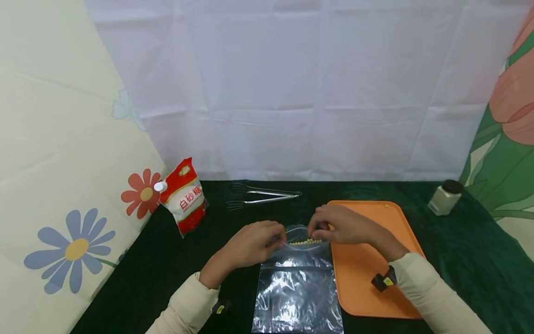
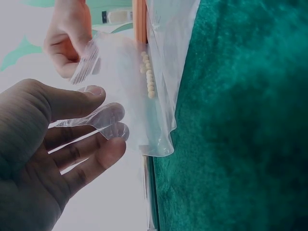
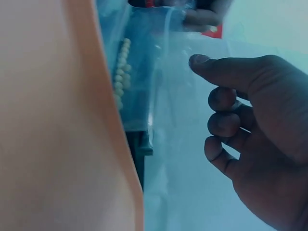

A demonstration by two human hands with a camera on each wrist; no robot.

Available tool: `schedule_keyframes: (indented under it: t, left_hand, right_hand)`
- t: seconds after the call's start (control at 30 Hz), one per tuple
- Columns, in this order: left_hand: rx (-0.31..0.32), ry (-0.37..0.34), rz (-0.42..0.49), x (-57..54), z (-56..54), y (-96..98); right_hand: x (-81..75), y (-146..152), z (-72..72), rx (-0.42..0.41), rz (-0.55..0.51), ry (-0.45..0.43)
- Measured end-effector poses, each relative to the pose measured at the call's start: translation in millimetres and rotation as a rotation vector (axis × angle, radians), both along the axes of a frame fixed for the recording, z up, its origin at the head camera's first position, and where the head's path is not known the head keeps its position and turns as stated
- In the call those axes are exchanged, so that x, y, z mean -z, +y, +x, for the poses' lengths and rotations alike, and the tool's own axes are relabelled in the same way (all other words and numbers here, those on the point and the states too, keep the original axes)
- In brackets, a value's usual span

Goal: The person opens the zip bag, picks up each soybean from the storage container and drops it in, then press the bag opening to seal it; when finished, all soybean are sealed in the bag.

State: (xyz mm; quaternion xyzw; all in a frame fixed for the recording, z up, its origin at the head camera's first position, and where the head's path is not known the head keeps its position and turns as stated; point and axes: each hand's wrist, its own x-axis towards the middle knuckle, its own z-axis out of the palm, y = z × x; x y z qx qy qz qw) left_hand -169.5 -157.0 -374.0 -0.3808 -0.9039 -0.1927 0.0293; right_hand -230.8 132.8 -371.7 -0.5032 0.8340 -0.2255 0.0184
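Note:
A clear zip bag (image 1: 297,297) lies on the dark green cloth, its mouth toward the back. Inside near the mouth is a row of small, round, pale yellow pieces (image 2: 149,79), also visible in the right wrist view. My left hand (image 1: 254,243) holds the left side of the bag's mouth; in the left wrist view, film covers two fingertips (image 2: 111,114) below the thumb. At the mouth's right side, my right hand (image 1: 344,225) pinches the film, with fingers curled. The right wrist view shows its thumb (image 3: 221,70) beside the clear film.
An orange tray (image 1: 375,278) lies right of the bag, under my right forearm. Metal tongs (image 1: 267,197) lie behind the bag. A red and white bag with a white cap (image 1: 183,197) stands at the back left. A dark-lidded jar (image 1: 445,198) is at the back right.

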Motion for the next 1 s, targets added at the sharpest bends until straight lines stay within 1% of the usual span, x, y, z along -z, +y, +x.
schedule_keyframes:
  t: [0.07, 0.13, 0.23, 0.37, 0.47, 0.63, 0.73, 0.87, 1.0]
  left_hand:
    - [0.001, 0.002, 0.000, 0.1, -0.3, 0.2]
    - [0.001, 0.002, 0.000, 0.1, -0.6, 0.5]
    - [0.003, -0.002, -0.002, -0.1, -0.5, 0.4]
    - [0.005, -0.007, 0.000, -0.1, 0.3, 0.0]
    - [0.007, -0.005, 0.003, 0.5, 0.8, -0.2]
    - [0.007, -0.010, 0.005, 3.1, 1.8, -0.6]
    - [0.009, -0.003, 0.008, 4.3, 1.9, -0.5]
    - [0.010, 0.013, 0.008, 3.8, 1.4, -0.3]
    - [0.012, 0.014, 0.006, 2.0, 0.6, -0.1]
  right_hand:
    - [-4.0, 5, -1.2, 0.023, -0.032, 0.012]
    - [-9.1, 10, -2.5, 0.064, -0.061, 0.038]
    - [-15.3, 19, -6.4, 0.146, -0.093, 0.100]
    - [-18.9, 32, -13.1, 0.264, -0.115, 0.184]
    - [-17.2, 41, -17.9, 0.355, -0.121, 0.210]
    - [-5.7, 57, -27.1, 0.515, -0.090, 0.188]
    - [2.8, 66, -33.1, 0.588, -0.055, 0.165]
    - [9.2, 80, -40.2, 0.649, -0.023, 0.130]
    - [10.9, 92, -45.4, 0.681, 0.009, 0.098]
